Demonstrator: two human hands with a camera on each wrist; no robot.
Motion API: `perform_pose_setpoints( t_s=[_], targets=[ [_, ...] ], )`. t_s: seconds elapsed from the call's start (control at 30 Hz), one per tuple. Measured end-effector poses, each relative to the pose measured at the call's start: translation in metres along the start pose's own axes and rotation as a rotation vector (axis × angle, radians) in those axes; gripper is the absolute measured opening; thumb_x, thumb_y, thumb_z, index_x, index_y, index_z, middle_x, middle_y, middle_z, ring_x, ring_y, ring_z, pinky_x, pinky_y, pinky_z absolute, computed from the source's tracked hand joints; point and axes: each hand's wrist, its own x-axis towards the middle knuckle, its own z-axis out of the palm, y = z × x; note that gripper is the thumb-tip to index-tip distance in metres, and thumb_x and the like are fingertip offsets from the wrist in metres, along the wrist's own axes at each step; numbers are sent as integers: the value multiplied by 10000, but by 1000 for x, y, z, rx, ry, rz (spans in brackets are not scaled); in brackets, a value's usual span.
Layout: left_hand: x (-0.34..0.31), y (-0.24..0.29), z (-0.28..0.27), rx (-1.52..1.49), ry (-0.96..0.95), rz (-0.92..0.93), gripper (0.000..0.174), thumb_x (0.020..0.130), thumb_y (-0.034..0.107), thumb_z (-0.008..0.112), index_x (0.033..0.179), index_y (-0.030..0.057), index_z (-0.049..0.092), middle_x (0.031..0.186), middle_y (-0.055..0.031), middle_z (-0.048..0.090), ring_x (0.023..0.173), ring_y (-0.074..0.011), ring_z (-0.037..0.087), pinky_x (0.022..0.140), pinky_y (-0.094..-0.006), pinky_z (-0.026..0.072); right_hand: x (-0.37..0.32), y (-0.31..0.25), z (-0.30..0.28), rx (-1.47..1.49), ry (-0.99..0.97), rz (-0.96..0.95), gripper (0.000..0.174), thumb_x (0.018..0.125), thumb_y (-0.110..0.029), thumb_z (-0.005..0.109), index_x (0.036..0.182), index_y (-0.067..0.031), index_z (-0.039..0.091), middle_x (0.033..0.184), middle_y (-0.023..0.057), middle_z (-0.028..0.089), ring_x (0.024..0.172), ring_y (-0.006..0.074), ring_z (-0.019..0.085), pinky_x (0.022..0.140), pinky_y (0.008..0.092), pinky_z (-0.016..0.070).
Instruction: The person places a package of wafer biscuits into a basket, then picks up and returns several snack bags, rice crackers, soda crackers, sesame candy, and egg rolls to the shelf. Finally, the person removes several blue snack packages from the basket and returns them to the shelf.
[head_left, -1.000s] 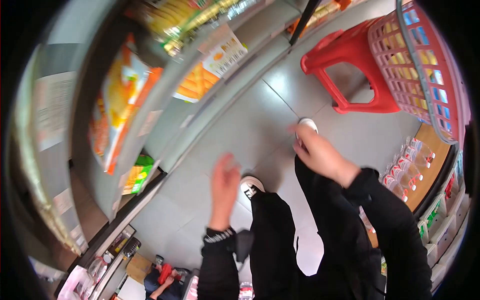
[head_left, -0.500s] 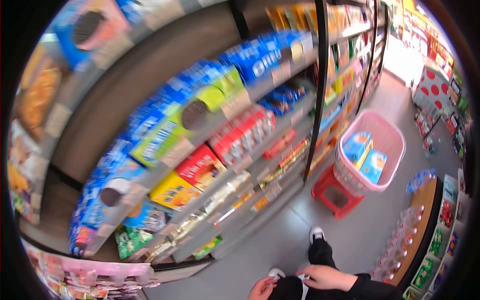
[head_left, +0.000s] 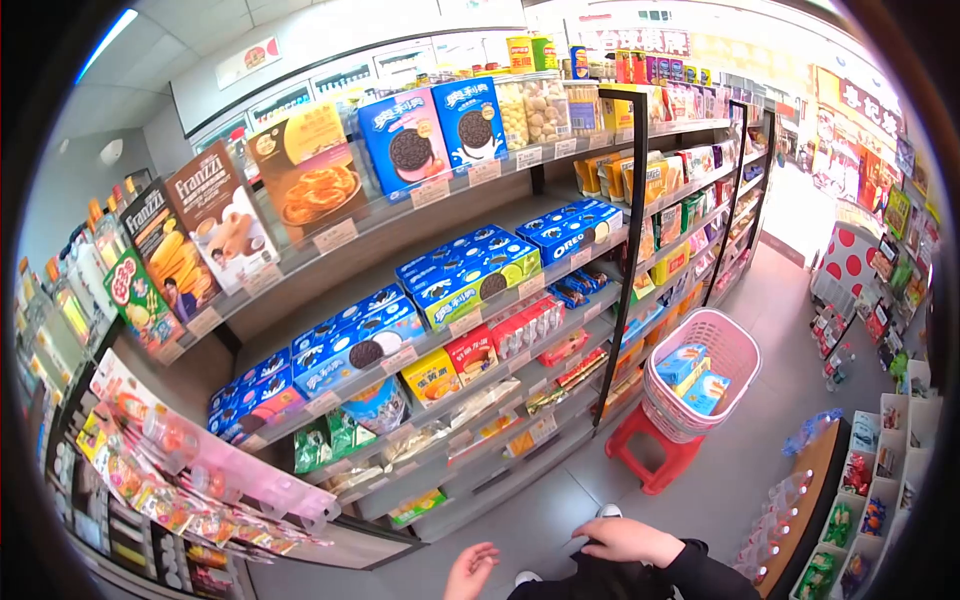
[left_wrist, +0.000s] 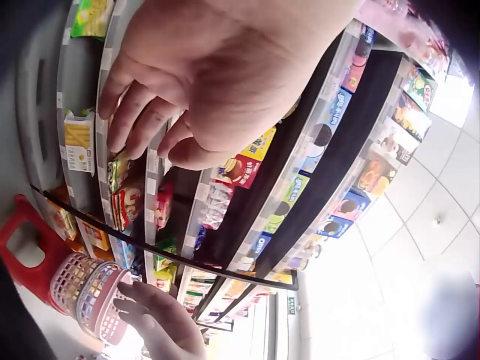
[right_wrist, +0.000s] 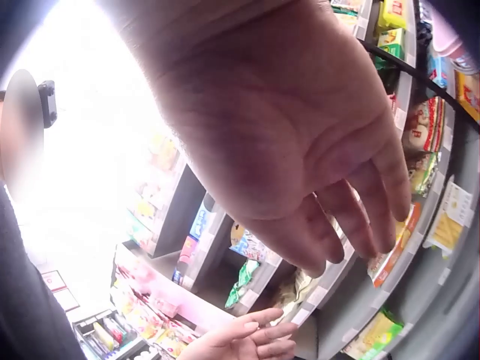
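Low in the head view, my left hand (head_left: 472, 572) hangs in front of the shelves with its fingers loosely bent and nothing in them. My right hand (head_left: 632, 542) is beside it, relaxed and holding nothing; the right wrist view shows its bare palm (right_wrist: 285, 127). Nearest ahead stands a snack shelf with blue Oreo boxes (head_left: 470, 272) on its middle level, and yellow and red cartons (head_left: 432, 378) below. Upright cookie boxes (head_left: 405, 145) line the top. To the right of the shelf, a pink basket (head_left: 652, 415) holding blue boxes (head_left: 707, 390) sits on a red stool (head_left: 640, 450).
Bottles (head_left: 775, 535) stand along a wooden ledge (head_left: 815, 480) at right, next to white bins (head_left: 862, 475) of small packets. Hanging packets (head_left: 180, 500) and a pink display strip (head_left: 235, 465) edge the shelf's left end. A grey tiled aisle (head_left: 770, 320) runs toward a bright doorway.
The head view has swung up from the floor and feet to the shelves and the aisle. Both hands now appear lower in the picture, still holding nothing. The basket stays on the stool.
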Motion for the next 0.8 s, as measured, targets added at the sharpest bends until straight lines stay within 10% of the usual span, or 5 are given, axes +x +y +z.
perform_pose_setpoints(
  t_s=[0.8],
  targets=[
    [52, 20, 7, -36, 57, -106, 274, 807, 32, 441, 1074, -30, 432, 955, -139, 547, 801, -171, 554, 735, -263, 435, -35, 29, -62, 52, 148, 257, 324, 754, -168, 517, 1046, -32, 490, 986, 147, 539, 915, 302, 510, 784, 351, 405]
  ],
)
